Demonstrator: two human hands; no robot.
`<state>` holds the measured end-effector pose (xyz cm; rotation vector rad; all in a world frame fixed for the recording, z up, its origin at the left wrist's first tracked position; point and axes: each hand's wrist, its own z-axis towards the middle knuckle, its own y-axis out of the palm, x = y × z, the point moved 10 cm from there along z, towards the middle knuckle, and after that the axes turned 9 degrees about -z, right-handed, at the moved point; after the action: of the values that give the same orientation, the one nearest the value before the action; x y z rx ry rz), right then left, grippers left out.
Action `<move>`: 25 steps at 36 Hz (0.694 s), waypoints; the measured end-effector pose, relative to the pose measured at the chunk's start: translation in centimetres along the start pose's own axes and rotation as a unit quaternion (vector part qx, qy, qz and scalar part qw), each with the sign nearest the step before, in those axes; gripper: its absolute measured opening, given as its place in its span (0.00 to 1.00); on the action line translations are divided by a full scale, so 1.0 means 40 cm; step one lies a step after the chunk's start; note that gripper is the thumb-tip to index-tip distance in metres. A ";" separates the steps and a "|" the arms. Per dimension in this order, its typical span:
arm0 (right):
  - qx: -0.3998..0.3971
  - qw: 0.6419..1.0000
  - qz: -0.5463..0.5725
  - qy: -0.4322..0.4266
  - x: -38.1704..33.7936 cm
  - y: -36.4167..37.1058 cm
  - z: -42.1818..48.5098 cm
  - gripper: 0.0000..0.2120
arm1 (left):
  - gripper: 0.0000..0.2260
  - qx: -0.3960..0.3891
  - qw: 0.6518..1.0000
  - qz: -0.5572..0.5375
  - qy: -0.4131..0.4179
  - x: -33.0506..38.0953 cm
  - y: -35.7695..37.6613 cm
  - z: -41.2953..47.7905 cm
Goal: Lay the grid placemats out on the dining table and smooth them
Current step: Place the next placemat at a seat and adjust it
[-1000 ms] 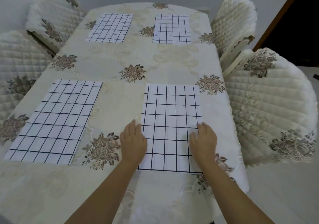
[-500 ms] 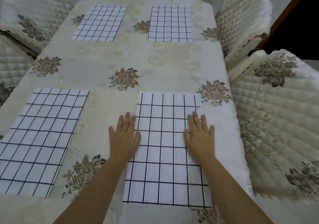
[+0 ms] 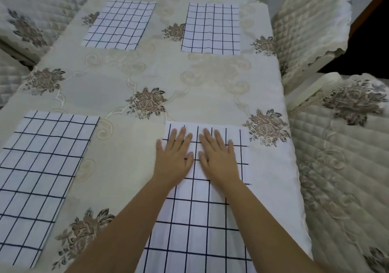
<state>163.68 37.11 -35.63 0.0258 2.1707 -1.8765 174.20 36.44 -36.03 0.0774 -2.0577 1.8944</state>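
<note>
Hands pressed flat on the near-right placemat (image 3: 200, 226), shown late in a smoothing stroke. The left hand (image 3: 173, 161) and right hand (image 3: 219, 161) lie palm-down, side by side and almost touching, close to the mat's far edge; the fingers (image 3: 181, 135) of each are extended and slightly spread, gripping nothing. One second ago both hands rested low on the mat at its opposite side edges; half a second ago they had moved up toward its middle, still apart; now they have converged near the far edge (the blur on the fingertips suggests the sweep is not finished). The cloth behind the hands lies flat, with only faint lengthwise creases between the forearms.

Three further grid mats lie on the dining table (image 3: 189, 96): near-left placemat (image 3: 40, 178), far-left placemat (image 3: 120, 24) and far-right placemat (image 3: 211, 27), each well apart from the others and squarely placed. Quilted chairs (image 3: 336, 157) stand around the table.

Judgement: all four mats appear laid, and smoothing of the last one is close to complete; a final outward pass toward the far corners may remain.
</note>
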 end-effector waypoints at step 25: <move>0.073 0.957 0.188 0.207 0.236 -0.048 -0.242 0.31 | 0.33 0.013 0.991 -0.085 -0.099 -0.144 -0.030 -0.178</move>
<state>152.37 44.71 -34.60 0.8695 2.0651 -1.9184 181.45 42.19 -36.14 0.4481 -2.0750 1.8746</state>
